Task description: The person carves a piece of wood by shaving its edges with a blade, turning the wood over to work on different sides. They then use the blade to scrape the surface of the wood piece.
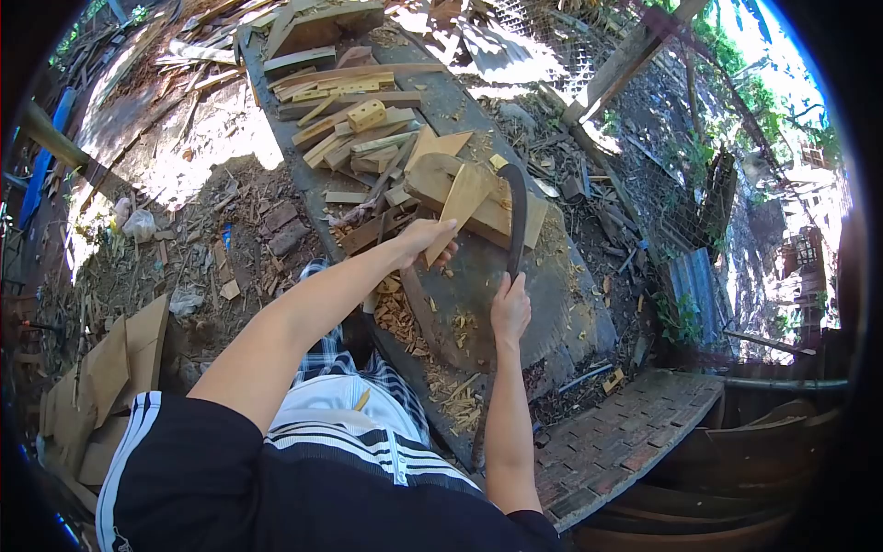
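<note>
My left hand point(428, 241) is closed around the narrow lower end of a flat, pale piece of wood point(467, 191), which widens toward its far end. That far end leans on a thick wooden block point(487, 217) lying across the worktable. In my right hand point(510, 311) is a bolo knife point(519, 207), its long dark blade curved at the tip and pointing away from me. The blade stands just right of the pale wood and overlaps the block in this view. My right fingers wrap round its handle, which is mostly hidden.
Cut wood pieces point(354, 92) are piled along the far part of the worktable point(451, 83). Wood chips point(395, 317) lie on its near side. A woven bench point(635, 432) stands at right, flat boards point(110, 377) lean at left, and a post point(635, 60) rises beyond.
</note>
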Available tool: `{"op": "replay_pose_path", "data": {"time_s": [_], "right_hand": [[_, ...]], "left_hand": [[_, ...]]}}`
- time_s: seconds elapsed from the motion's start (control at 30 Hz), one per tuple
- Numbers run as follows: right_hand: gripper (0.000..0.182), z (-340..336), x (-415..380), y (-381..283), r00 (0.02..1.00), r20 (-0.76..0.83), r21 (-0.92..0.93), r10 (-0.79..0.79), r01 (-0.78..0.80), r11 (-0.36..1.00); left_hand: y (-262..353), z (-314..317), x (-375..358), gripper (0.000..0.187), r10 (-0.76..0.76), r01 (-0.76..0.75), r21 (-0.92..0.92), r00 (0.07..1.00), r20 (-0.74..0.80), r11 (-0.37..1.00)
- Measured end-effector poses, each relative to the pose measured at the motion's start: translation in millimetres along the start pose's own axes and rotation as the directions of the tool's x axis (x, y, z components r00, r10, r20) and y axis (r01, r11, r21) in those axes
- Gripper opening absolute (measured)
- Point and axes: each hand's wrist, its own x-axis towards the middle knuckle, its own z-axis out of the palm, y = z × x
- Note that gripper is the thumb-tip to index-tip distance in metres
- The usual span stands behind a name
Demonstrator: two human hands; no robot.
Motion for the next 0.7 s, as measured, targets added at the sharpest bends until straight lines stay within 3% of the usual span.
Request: {"op": "replay_pose_path", "data": {"time_s": [0.1,0.17,0.3,0.37,0.43,0.53,0.6,0.63,0.67,0.7], "right_hand": [[0.041,0.7,-1.1,-0.5,1.000,-0.006,-0.009,0.017,-0.017,1.000],[0.040,2.7,1.3,0.6,1.000,-0.015,0.008,0.019,-0.019,1.000],[0.041,1.2,5.2,7.3,0.999,0.004,0.053,0.036,-0.036,0.998],[0.042,4.3,6.3,12.9,0.998,0.038,0.103,0.047,-0.051,0.993],[0.044,-4.4,4.2,-4.1,0.992,0.048,0.075,0.117,-0.121,0.990],[0.047,-2.0,3.2,-10.2,0.979,0.005,-0.132,0.204,-0.202,0.970],[0.049,14.2,5.5,14.4,0.992,-0.032,0.078,0.123,-0.120,0.990],[0.049,7.1,9.0,6.0,0.988,-0.030,0.062,0.150,-0.148,0.987],[0.051,-3.2,15.5,-0.8,0.900,0.224,0.204,0.375,-0.419,0.885],[0.056,-15.6,23.3,-13.1,0.717,0.480,0.271,0.506,-0.669,0.692]], "left_hand": [[8.2,1.3,8.8,0.044,-0.046,0.047,-0.023,0.998,0.034,0.999],[14.2,3.4,8.4,0.046,-0.122,0.139,-0.149,0.986,0.116,0.979],[17.2,-13.0,5.5,0.054,-0.137,0.165,-0.130,0.969,0.206,0.978],[20.9,-27.3,6.5,0.063,-0.190,0.281,-0.189,0.900,0.393,0.941],[23.3,-40.4,14.9,0.067,-0.247,0.343,-0.141,0.855,0.456,0.929],[26.4,-57.2,17.4,0.064,-0.309,0.476,-0.142,0.741,0.596,0.868],[35.3,-67.4,9.0,0.056,-0.344,0.562,-0.176,0.693,0.634,0.808],[38.4,-73.9,7.7,0.056,-0.361,0.584,-0.161,0.670,0.648,0.796],[41.3,-80.5,7.0,0.049,-0.314,0.591,-0.195,0.646,0.696,0.783],[44.9,-85.8,7.4,0.042,-0.260,0.595,-0.232,0.624,0.737,0.770]]}}
